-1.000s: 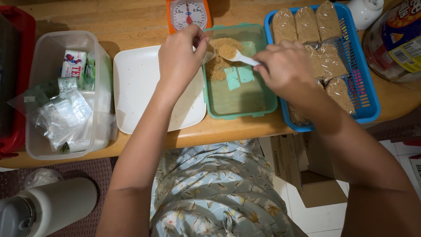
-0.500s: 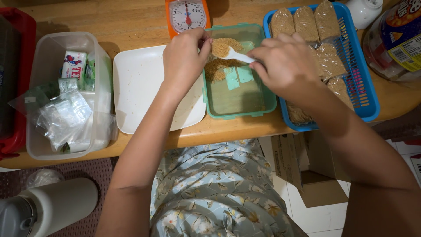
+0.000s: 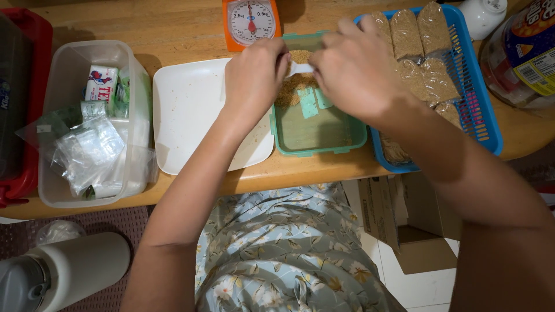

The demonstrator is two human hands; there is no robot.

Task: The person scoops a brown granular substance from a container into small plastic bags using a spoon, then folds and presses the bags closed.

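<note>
My right hand holds a white spoon over the brown crumbs in the green container, my left hand pinched closed beside it, filled packets already stacked in the blue basket, crumbs left.

I see a white spoon over brown crumbs heaped at the green container's far-left corner.

green box | blue basket | orange scale | white tray
</note>
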